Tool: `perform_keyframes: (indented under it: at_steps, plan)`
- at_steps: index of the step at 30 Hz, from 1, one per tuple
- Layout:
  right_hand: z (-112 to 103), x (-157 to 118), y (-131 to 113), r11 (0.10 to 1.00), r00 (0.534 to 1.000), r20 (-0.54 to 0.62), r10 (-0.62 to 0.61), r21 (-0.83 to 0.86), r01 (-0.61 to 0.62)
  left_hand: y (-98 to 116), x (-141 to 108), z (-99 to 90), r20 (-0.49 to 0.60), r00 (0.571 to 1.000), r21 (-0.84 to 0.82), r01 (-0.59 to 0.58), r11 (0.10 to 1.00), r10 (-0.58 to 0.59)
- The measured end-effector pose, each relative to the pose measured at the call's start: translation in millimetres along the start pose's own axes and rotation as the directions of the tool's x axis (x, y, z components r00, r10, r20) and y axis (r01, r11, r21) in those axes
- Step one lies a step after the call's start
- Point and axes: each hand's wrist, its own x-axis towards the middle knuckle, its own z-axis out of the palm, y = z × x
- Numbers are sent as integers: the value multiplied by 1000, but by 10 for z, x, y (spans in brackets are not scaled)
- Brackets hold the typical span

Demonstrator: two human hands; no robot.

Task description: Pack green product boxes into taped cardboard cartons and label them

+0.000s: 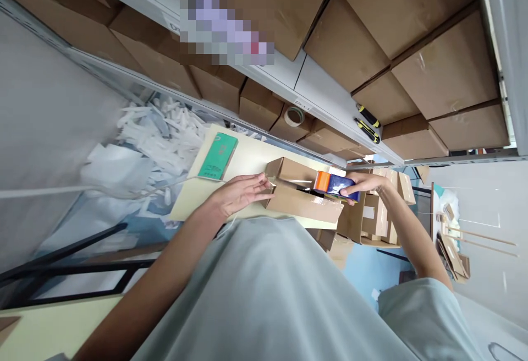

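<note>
A small cardboard box (pixel 303 201) lies on the pale yellow tabletop (pixel 256 157) in front of me. My right hand (pixel 358 184) grips a blue and orange tape dispenser (pixel 336 184) over the box's right end. Shiny clear tape shows along the dark gap in the top of the box. At the box's left end is my left hand (pixel 245 193), its fingers stretched out and touching or close to the cardboard. A green box (pixel 218 156) with printing lies on the tabletop, beyond my left hand.
Shelves (pixel 284 72) packed with brown cartons (pixel 350 42) rise behind the table. Two yellow-black utility knives (pixel 367 130) lie on a shelf, and a tape roll (pixel 294 116) is near its edge. White scraps (pixel 165 130) pile up at left. More cartons (pixel 375 215) stand at right.
</note>
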Motion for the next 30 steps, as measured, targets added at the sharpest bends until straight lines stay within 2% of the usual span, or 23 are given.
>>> perform_keyframes:
  at_steps: [4, 8, 15, 20, 23, 26, 30]
  plan:
    - [129, 125, 140, 998, 999, -34, 41, 47, -39, 18, 44, -79, 8, 1000, 26, 0, 1000, 0]
    - [211, 232, 227, 998, 998, -59, 39, 41, -37, 25, 92, -171, -28, 999, 124, -23, 992, 26]
    - [287, 319, 306, 1000, 998, -59, 6, 23, -5, -48, 240, -363, -97, 977, 347, -143, 927, 188]
    - [354, 333, 333, 999, 995, -89, 33, 30, -30, -163, 500, -514, -121, 949, 468, -204, 860, 290]
    - [390, 338, 323, 998, 992, -114, 50, 38, -46, -286, 711, -520, -141, 931, 535, -216, 817, 338]
    - [417, 343, 313, 998, 991, -127, 47, 49, -41, -431, 867, -465, -112, 931, 568, -226, 792, 346]
    - [448, 343, 322, 997, 987, -150, 64, 48, -57, -517, 886, -437, -72, 903, 659, -276, 699, 424]
